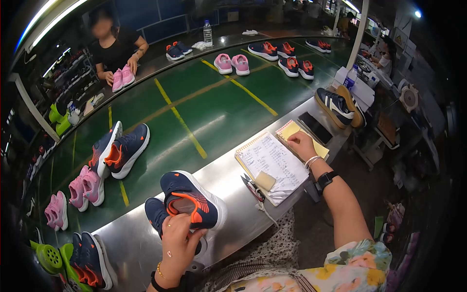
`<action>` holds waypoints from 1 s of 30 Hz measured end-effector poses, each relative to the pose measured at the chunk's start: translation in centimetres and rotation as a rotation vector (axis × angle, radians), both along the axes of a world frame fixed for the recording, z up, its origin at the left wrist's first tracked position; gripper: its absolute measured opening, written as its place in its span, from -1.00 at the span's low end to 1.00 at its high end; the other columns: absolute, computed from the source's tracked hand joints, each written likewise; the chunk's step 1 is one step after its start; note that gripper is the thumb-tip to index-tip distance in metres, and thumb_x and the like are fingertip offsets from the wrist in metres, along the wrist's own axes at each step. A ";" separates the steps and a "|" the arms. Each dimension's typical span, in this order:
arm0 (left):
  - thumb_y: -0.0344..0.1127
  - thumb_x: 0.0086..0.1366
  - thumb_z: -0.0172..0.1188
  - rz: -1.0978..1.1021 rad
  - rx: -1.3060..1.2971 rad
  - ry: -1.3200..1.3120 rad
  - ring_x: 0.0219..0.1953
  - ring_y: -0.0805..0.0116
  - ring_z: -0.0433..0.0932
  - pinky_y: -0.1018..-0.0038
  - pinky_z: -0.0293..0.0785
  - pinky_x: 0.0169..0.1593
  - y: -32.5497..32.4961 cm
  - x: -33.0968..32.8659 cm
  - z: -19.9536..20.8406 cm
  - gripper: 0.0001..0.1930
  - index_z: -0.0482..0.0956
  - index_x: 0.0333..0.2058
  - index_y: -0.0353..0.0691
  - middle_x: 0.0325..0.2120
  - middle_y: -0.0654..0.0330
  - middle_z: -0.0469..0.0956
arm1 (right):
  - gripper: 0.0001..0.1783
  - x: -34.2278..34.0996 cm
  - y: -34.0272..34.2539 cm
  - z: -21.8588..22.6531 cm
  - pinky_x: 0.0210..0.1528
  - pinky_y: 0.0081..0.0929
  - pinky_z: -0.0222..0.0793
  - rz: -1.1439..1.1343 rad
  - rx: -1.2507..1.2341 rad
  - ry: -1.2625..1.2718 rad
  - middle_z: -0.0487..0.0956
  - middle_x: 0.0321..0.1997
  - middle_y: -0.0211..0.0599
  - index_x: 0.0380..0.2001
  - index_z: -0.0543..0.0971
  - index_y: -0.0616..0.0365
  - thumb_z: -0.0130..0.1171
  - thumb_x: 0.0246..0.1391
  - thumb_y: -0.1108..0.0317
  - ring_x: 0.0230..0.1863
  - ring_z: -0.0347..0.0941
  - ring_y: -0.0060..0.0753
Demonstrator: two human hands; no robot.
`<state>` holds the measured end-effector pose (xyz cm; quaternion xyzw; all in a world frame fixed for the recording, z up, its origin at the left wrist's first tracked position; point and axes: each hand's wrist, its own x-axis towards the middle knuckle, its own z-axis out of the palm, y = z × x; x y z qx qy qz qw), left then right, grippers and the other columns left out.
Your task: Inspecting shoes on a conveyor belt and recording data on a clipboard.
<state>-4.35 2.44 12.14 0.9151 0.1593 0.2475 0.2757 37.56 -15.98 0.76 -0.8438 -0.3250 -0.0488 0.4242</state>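
Left hand (177,243): fingers closed on the heel collar of the navy-orange shoes (209,204), at its 12 o'clock over the steel surface (114,226). Grip looks to be on the right-hand shoe; can't tell if its mate is held too. Keep that hold firm but light so the collar isn't crushed, and keep the pair together, toes away, soles level if set down.

At 2 o'clock from it, right hand (304,147): fingers bent onto the yellow notepad (288,129); can't tell whether they pinch a sheet. Best to lift one corner only, wrist off the written notebook (253,155) at 8 o'clock. Mind the snips (253,186) beyond its lower-left edge; sleeve or cord could snag. Dark flat phone-like slab (315,127) at 1 o'clock, just beside the pad.

Farther, green belt (168,124): another navy pair (131,148) at the left hand's 11 o'clock; don't mix pairs. Co-worker (114,48) beyond, handling pink shoes (123,78).
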 end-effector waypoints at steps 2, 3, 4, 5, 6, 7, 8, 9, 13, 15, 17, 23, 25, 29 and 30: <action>-0.35 -0.03 0.32 0.045 -0.038 -0.018 -0.22 0.12 0.45 0.28 0.21 0.00 0.1 0.0 -0.1 -0.71 0.52 -0.29 -0.23 -0.40 0.12 0.50 | -0.86 -0.1 0.2 0.1 -0.28 -0.55 0.40 -0.026 0.013 -0.003 0.55 -0.42 -0.25 -0.49 0.59 0.27 0.31 -0.20 0.48 -0.40 0.49 -0.38; -0.35 -0.02 0.31 0.017 -0.064 -0.052 -0.23 0.11 0.45 0.28 0.22 -0.01 0.1 0.4 0.1 -0.71 0.51 -0.29 -0.25 -0.39 0.10 0.50 | -0.87 0.4 -0.5 -0.3 -0.31 -0.56 0.40 -0.017 0.042 0.007 0.55 -0.42 -0.26 -0.49 0.58 0.29 0.30 -0.20 0.50 -0.42 0.48 -0.41; -0.35 -0.01 0.31 -0.003 -0.087 -0.084 -0.23 0.10 0.46 0.29 0.24 -0.02 0.2 0.3 0.2 -0.71 0.50 -0.28 -0.26 -0.39 0.09 0.50 | -0.87 0.1 -0.7 0.3 -0.33 -0.57 0.39 -0.040 0.008 0.036 0.55 -0.43 -0.26 -0.49 0.57 0.30 0.30 -0.19 0.51 -0.43 0.48 -0.44; -0.35 -0.01 0.31 0.025 -0.097 -0.068 -0.23 0.10 0.46 0.29 0.24 -0.02 0.3 0.4 0.0 -0.71 0.50 -0.28 -0.26 -0.39 0.09 0.50 | -0.88 0.1 -1.0 0.4 -0.36 -0.57 0.38 -0.042 -0.009 0.001 0.54 -0.45 -0.26 -0.50 0.57 0.29 0.29 -0.19 0.51 -0.47 0.47 -0.44; -0.34 -0.01 0.32 0.009 -0.116 -0.076 -0.23 0.08 0.46 0.28 0.26 -0.02 0.4 0.2 0.0 -0.69 0.50 -0.27 -0.29 -0.37 0.07 0.51 | -0.91 -0.6 -0.7 1.5 -0.30 -0.60 0.36 -0.027 -0.005 0.065 0.54 -0.40 -0.25 -0.52 0.57 0.29 0.27 -0.17 0.51 -0.39 0.47 -0.45; -0.34 -0.01 0.32 -0.025 -0.138 -0.091 -0.22 0.07 0.47 0.28 0.28 -0.03 0.5 0.2 0.1 -0.67 0.49 -0.25 -0.31 -0.35 0.06 0.52 | -0.92 -0.1 -1.1 1.2 -0.26 -0.61 0.35 -0.013 -0.005 -0.084 0.53 -0.32 -0.24 -0.51 0.56 0.27 0.25 -0.15 0.51 -0.32 0.45 -0.46; -0.34 -0.01 0.32 -0.012 -0.142 -0.089 -0.22 0.07 0.47 0.28 0.28 -0.03 0.6 0.2 0.2 -0.67 0.49 -0.25 -0.31 -0.35 0.06 0.52 | -0.93 0.2 -1.4 0.9 -0.21 -0.62 0.33 -0.002 -0.003 -0.235 0.51 -0.24 -0.22 -0.51 0.55 0.26 0.23 -0.13 0.50 -0.24 0.44 -0.48; -0.34 -0.01 0.33 -0.029 -0.156 -0.099 -0.22 0.06 0.47 0.27 0.29 -0.02 0.8 0.2 0.0 -0.65 0.48 -0.24 -0.33 -0.34 0.05 0.52 | -0.93 -0.6 -0.7 1.3 -0.21 -0.62 0.33 0.013 -0.003 -0.230 0.51 -0.24 -0.22 -0.51 0.55 0.26 0.23 -0.13 0.50 -0.24 0.44 -0.48; -0.37 -0.03 0.34 -0.046 -0.296 -0.088 -0.17 0.02 0.46 0.25 0.31 0.00 0.9 -0.5 0.0 -0.60 0.47 -0.19 -0.34 -0.28 0.01 0.51 | -0.94 -8.8 2.2 7.4 -0.08 -0.61 0.31 0.420 0.198 0.396 0.41 -0.04 -0.29 -0.38 0.50 0.22 0.11 0.05 0.47 -0.07 0.35 -0.55; -0.38 -0.04 0.34 -0.063 -0.343 -0.092 -0.16 0.01 0.46 0.25 0.32 -0.01 1.0 -0.7 -0.1 -0.59 0.46 -0.19 -0.34 -0.28 0.00 0.50 | -0.95 -14.3 3.4 11.4 -0.05 -0.59 0.32 0.676 0.154 0.480 0.42 -0.05 -0.31 -0.37 0.49 0.23 0.07 0.09 0.49 -0.08 0.35 -0.57; -0.42 -0.05 0.34 -0.162 -0.217 -0.143 -0.16 0.01 0.45 0.26 0.33 -0.03 1.4 -1.2 0.2 -0.58 0.46 -0.17 -0.34 -0.27 0.01 0.50 | -0.95 -17.9 4.4 14.0 -0.05 -0.52 0.33 0.967 0.009 0.224 0.43 -0.07 -0.28 -0.37 0.49 0.23 0.11 0.04 0.51 -0.13 0.41 -0.45; -0.46 -0.08 0.33 -0.251 -0.181 -0.120 -0.16 0.05 0.46 0.28 0.34 -0.04 1.4 -1.7 1.3 -0.59 0.47 -0.19 -0.32 -0.28 0.04 0.49 | -0.88 -22.3 5.3 17.2 -0.09 -0.41 0.35 1.260 -0.105 -0.032 0.39 -0.12 -0.23 -0.41 0.44 0.18 0.18 -0.04 0.52 -0.12 0.40 -0.22; -0.46 -0.08 0.33 -0.250 -0.182 -0.115 -0.15 0.06 0.46 0.28 0.33 -0.04 1.4 -2.1 1.6 -0.59 0.47 -0.19 -0.31 -0.28 0.05 0.50 | -0.87 -22.9 5.5 17.5 -0.12 -0.41 0.36 1.267 -0.143 -0.055 0.37 -0.15 -0.23 -0.42 0.44 0.19 0.19 -0.06 0.52 -0.15 0.39 -0.22; -0.47 -0.07 0.31 -0.275 -0.160 -0.123 -0.13 0.07 0.45 0.27 0.33 -0.02 1.4 -2.5 2.0 -0.60 0.47 -0.19 -0.31 -0.28 0.07 0.50 | -0.85 -24.0 6.0 17.9 -0.20 -0.41 0.37 1.279 -0.210 -0.163 0.35 -0.23 -0.23 -0.44 0.42 0.20 0.19 -0.10 0.49 -0.22 0.38 -0.22; -0.47 -0.07 0.31 -0.271 -0.160 -0.123 -0.13 0.07 0.45 0.27 0.33 -0.02 1.3 -2.7 2.2 -0.60 0.47 -0.19 -0.31 -0.28 0.07 0.50 | -0.85 -24.2 6.1 18.0 -0.20 -0.41 0.37 1.284 -0.209 -0.162 0.35 -0.23 -0.23 -0.44 0.42 0.20 0.19 -0.10 0.49 -0.22 0.38 -0.22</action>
